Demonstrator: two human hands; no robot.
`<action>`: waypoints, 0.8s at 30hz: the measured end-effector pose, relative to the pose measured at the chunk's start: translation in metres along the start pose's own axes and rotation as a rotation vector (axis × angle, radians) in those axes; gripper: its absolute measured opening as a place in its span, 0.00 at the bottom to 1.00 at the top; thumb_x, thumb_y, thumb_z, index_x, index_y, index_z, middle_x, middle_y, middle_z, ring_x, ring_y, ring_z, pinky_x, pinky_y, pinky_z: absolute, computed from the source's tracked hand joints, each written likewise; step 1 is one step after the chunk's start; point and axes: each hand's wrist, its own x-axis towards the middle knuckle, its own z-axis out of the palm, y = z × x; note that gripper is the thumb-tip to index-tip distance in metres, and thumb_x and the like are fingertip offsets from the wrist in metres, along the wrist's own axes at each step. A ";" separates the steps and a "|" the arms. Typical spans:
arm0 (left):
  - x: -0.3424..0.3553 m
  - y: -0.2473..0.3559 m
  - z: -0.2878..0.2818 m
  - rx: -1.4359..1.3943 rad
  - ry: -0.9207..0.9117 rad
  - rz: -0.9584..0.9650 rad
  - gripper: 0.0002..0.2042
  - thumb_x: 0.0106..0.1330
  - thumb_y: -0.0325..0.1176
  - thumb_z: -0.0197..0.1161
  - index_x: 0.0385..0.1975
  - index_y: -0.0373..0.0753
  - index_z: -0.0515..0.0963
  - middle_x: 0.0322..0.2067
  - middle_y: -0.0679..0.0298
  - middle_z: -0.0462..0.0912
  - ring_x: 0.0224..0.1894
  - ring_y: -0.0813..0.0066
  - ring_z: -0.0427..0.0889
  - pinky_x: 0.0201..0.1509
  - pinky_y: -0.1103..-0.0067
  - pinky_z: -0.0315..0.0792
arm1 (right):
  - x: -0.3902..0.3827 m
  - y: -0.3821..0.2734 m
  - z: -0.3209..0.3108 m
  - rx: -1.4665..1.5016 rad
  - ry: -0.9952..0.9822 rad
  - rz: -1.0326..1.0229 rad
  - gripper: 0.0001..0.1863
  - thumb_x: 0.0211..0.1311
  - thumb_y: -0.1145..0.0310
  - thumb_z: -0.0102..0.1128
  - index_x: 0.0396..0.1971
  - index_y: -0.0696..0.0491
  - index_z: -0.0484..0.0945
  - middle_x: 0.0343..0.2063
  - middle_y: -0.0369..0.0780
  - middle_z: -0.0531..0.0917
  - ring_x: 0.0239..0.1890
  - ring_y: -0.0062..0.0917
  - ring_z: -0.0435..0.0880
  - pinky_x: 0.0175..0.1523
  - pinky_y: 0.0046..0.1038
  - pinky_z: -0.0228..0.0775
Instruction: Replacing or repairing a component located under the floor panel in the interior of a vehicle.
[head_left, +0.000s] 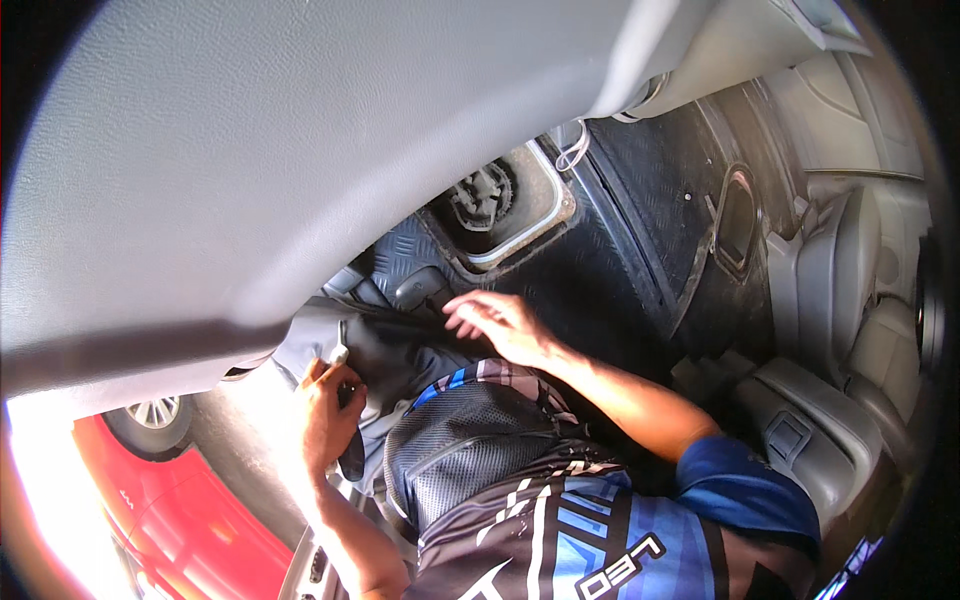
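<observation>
My left hand (328,405) is closed round a slim tool with a thin metal shaft (343,337). A pale collar shows above my fingers, and a dark part hangs below the fist. The exact kind of tool cannot be made out. My right hand (500,325) hovers over my lap with its fingers loosely stretched, and nothing shows in it. Just beyond its fingertips is a black pedal (424,288). Under both hands are my dark trousers (390,350), and a black mesh pouch (470,470) lies against my front.
A grey dashboard (250,130) hangs over the upper left. On the black floor (640,190) lies an open rectangular hole with a pale rim (550,215); a light cable loop (574,150) is beside it. Grey seats (830,260) stand right. Outside is a red car (200,510).
</observation>
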 end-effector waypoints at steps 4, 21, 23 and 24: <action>0.014 0.071 -0.005 0.121 -0.032 0.067 0.11 0.62 0.31 0.68 0.43 0.38 0.80 0.38 0.50 0.76 0.42 0.51 0.80 0.47 0.64 0.75 | -0.001 -0.037 0.014 -0.004 -0.244 0.061 0.26 0.78 0.48 0.48 0.56 0.57 0.80 0.44 0.41 0.88 0.48 0.23 0.84 0.55 0.26 0.76; 0.104 0.069 0.062 -0.290 -0.421 0.359 0.31 0.69 0.40 0.67 0.70 0.38 0.66 0.64 0.46 0.74 0.66 0.50 0.74 0.67 0.64 0.71 | 0.002 0.009 -0.186 0.218 0.455 0.111 0.17 0.71 0.57 0.62 0.50 0.53 0.80 0.33 0.33 0.84 0.33 0.18 0.81 0.40 0.26 0.75; 0.096 0.044 0.051 -0.282 -0.278 0.248 0.26 0.71 0.36 0.64 0.67 0.38 0.69 0.57 0.46 0.79 0.59 0.52 0.81 0.59 0.65 0.77 | -0.009 0.002 -0.232 -0.115 0.640 0.027 0.14 0.73 0.58 0.60 0.49 0.51 0.81 0.31 0.29 0.81 0.31 0.14 0.77 0.37 0.23 0.71; 0.090 0.024 0.048 -0.328 -0.229 0.196 0.25 0.71 0.35 0.64 0.66 0.37 0.70 0.56 0.47 0.80 0.57 0.56 0.82 0.58 0.68 0.77 | -0.013 -0.009 -0.246 -0.342 0.688 0.081 0.16 0.74 0.56 0.59 0.50 0.51 0.80 0.31 0.28 0.80 0.31 0.13 0.76 0.37 0.22 0.70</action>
